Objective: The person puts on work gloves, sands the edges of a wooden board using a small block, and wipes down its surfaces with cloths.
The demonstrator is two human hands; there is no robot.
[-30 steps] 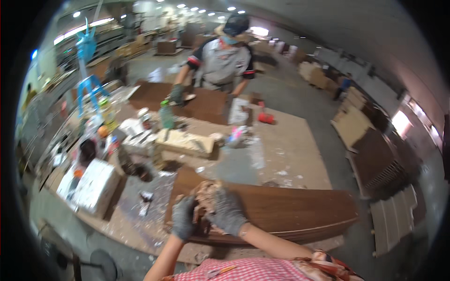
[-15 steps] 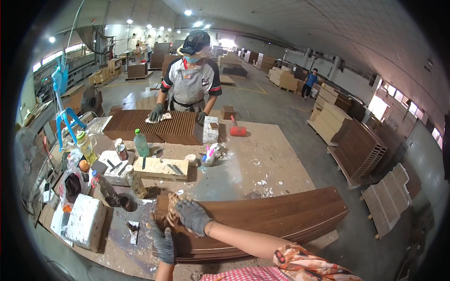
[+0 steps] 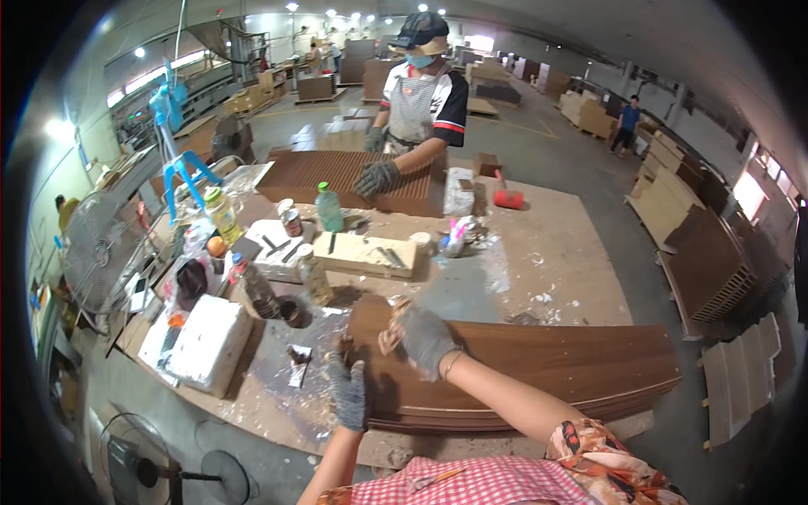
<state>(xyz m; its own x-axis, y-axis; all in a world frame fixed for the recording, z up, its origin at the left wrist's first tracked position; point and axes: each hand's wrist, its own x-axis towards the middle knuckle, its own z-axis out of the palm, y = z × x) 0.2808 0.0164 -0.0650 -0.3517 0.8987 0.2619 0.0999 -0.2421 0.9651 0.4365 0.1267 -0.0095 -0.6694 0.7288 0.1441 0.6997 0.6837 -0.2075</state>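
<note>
A stack of long dark-brown wood boards [image 3: 539,358] lies across the near part of the worktable. My right hand [image 3: 427,341], in a grey work glove, presses a crumpled brown-stained rag [image 3: 393,328] on the top board near its left end. Beside that same end is my left hand [image 3: 348,394], also gloved, with its fingers stretched out and the thumb apart. The left fingertips look brown-stained. Just left of it, a small white card [image 3: 300,367] with a dark smear lies on the table.
Bottles, including a green one [image 3: 329,208], stand at left near a white foam block [image 3: 210,345] and a pale block [image 3: 362,256]. Across the table a co-worker [image 3: 417,101] touches a row of brown slats [image 3: 337,177]. A red mallet [image 3: 507,198] lies at far right.
My view has swung left, so the scene sits further right. My right hand stays with the rag at the boards' left end. The co-worker's other arm now reaches across the slats.
</note>
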